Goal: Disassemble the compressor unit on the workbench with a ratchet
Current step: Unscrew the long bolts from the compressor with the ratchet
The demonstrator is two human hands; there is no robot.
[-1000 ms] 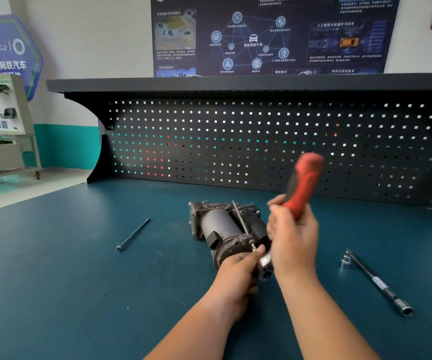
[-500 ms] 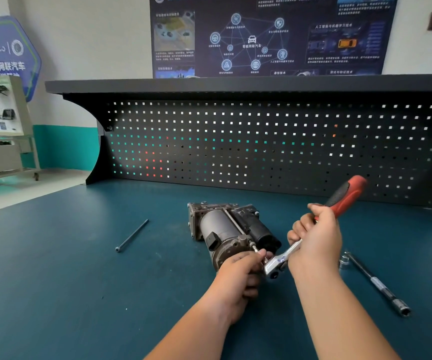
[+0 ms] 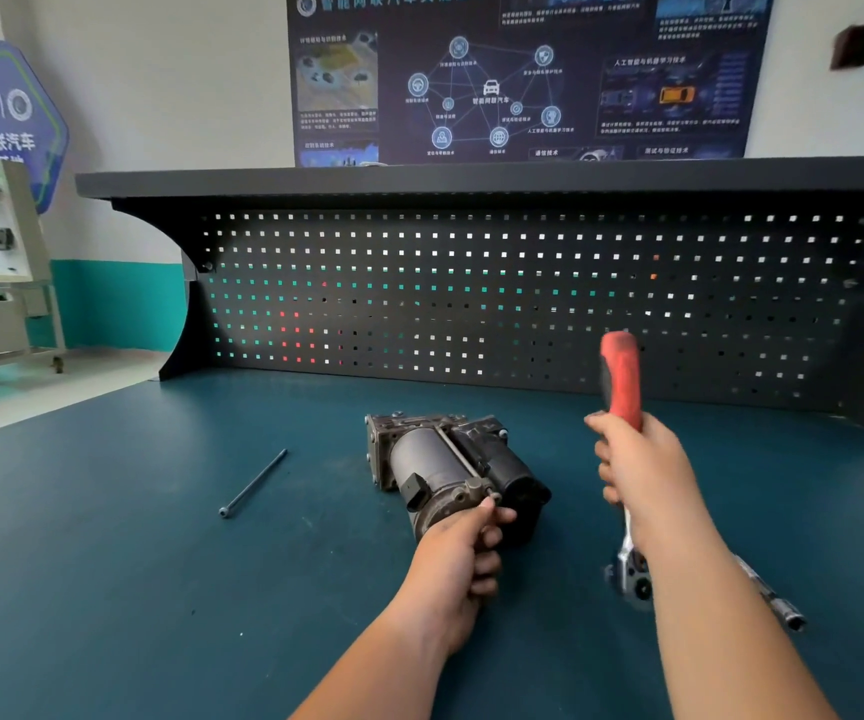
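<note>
1. The compressor unit (image 3: 450, 470) lies on its side near the middle of the blue workbench (image 3: 107, 563). Its near end cap faces the person and its far block points toward the pegboard (image 3: 523, 304).
2. A slim through-bolt (image 3: 463, 462) runs along the top of the unit between the two dark cylinders, and its head stands just proud of the near end cap.
3. The left hand (image 3: 455, 558) rests against that near end with its fingers curled. Thumb and forefinger close on the bolt head in what looks like a pinch.
4. The right hand (image 3: 643, 470) is wrapped tightly round the ratchet (image 3: 622, 376). The red handle points up and away, and the chrome head hangs low to the right of the unit, clear of the bolt.
5. A second long bolt (image 3: 253, 483), already out, lies on the bench well to the left of the unit. An extension bar (image 3: 772, 600) lies to the right, partly hidden behind the right forearm.
6. The step in hand appears to be the second through-bolt. It seems to have been broken loose with the ratchet and is now being worked by the fingers, so the job looks to be in its early-to-middle part.
7. The next move likely calls for spinning the bolt out by hand and drawing it straight along its length so the thread does not bind. The ratchet could then be set down or moved to the next fastener. How many fasteners remain cannot be told from this view.
</note>
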